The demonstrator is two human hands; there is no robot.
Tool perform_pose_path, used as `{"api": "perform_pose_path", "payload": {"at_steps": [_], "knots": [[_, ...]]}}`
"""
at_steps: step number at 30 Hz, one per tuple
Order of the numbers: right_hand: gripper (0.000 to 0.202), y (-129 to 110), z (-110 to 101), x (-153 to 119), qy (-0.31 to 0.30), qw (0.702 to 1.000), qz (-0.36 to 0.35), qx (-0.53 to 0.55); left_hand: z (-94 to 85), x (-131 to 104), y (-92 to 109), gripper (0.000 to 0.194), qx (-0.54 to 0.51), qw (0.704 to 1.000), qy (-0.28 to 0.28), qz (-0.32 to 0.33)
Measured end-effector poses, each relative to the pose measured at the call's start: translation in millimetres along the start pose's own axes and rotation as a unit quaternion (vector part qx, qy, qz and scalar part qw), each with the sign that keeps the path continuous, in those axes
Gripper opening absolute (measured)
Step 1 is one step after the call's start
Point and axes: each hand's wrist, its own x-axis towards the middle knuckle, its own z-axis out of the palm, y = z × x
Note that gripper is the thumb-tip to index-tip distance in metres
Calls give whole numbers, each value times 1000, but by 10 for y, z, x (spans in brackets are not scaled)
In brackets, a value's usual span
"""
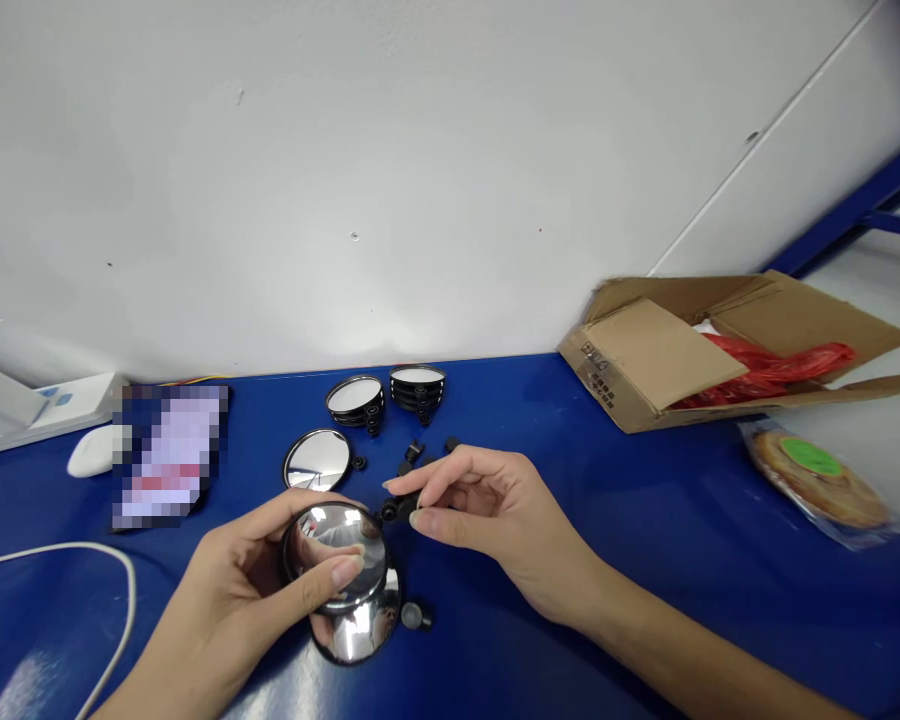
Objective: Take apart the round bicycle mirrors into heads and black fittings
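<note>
Left hand (251,590): grip pinches round mirror (336,556) by its rim, thumb across the glass. Right hand (495,520): grip closes on small black fitting (405,509) at the mirror's right edge. Held mirror overlaps lower mirror (356,625); third mirror (317,461) lies just behind. Two mirror stacks (355,400) (417,387) sit near the worktop's (495,400) wall-side edge. Open blue surface spans from right hand to carton (645,360).
</note>
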Motion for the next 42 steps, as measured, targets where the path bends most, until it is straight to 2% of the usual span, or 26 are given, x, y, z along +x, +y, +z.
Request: {"api": "perform_pose_path", "payload": {"at_steps": [6, 12, 18, 24, 28, 31, 34, 37, 42], "knots": [[18, -32, -9, -5, -4, 1000, 4, -28, 12, -54, 27, 46, 75, 996, 24, 29], [13, -39, -48, -17, -23, 997, 4, -72, -26, -58, 29, 44, 150, 987, -4, 51], [15, -22, -111, 4, -63, 996, 14, -53, -14, -55, 37, 40, 133, 990, -26, 37], [17, 0, -101, -16, -76, 994, -20, -76, 3, -82, 36, 36, 143, 989, -37, 24], [13, -18, -67, -13, -76, 994, -13, -71, 11, -75, 33, 44, 123, 992, -30, 7], [9, -32, -35, -19, -57, 992, -28, -112, 10, -47, 22, 55, 87, 996, -14, -5], [18, -3, -12, -38, -30, 977, -71, -198, -11, -3, -9, 62, 58, 998, -7, 4], [21, 55, -15, -53, -30, 953, -122, -274, -68, 47, -68, 60, 59, 998, -9, 34], [22, 96, -49, -72, -47, 909, -206, -358, -221, 78, -205, 54, 139, 985, -27, 100]]}}
